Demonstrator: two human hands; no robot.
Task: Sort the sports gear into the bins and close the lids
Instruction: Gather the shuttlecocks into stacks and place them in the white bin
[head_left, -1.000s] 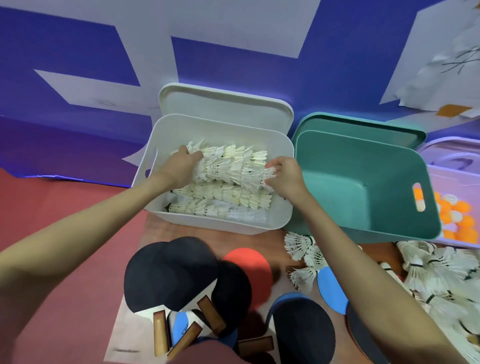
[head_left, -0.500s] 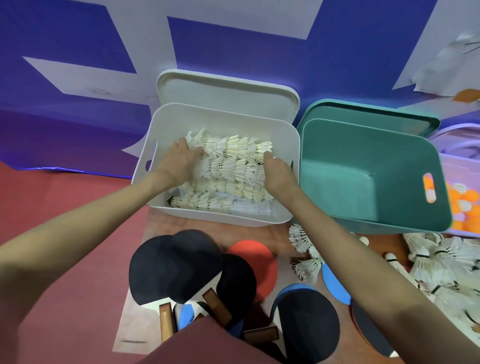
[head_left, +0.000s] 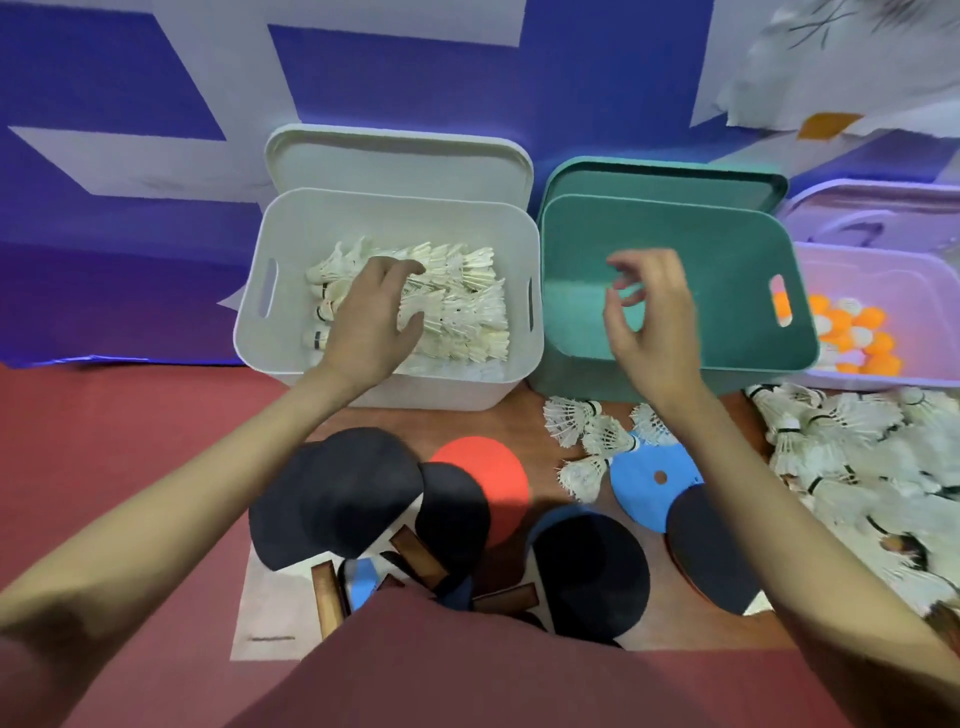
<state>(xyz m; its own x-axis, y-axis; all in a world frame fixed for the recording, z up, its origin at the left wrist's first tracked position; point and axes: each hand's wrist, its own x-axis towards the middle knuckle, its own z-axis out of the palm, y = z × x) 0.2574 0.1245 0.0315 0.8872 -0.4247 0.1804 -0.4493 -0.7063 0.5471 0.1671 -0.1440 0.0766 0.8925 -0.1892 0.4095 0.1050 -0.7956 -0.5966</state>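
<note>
Left hand (head_left: 371, 317) lies palm-down on the shuttlecocks (head_left: 457, 306) stacked in the white bin (head_left: 387, 387), fingers spread and fairly straight, gripping nothing visible. Right hand (head_left: 649, 322) hangs over the green bin (head_left: 737, 249), fingers loosely curled, holding nothing. Green bin looks bare inside where visible. White lid (head_left: 400, 158) and green lid (head_left: 670, 179) stand propped behind their bins, both bins uncovered. Purple bin (head_left: 883, 260) far right holds orange and white balls (head_left: 852, 332), its lid (head_left: 872, 208) behind it. In front of the bins, on the surface: overlapping paddles (head_left: 337, 493), black, red and blue faces, handles toward the person. Loose shuttlecocks (head_left: 587, 431) lie between the paddles and the green bin, some touching the blue paddle (head_left: 649, 483). Bigger shuttlecock pile (head_left: 857, 457) at right, in front of the purple bin. Right forearm crosses over the blue paddle, hiding part of it
</note>
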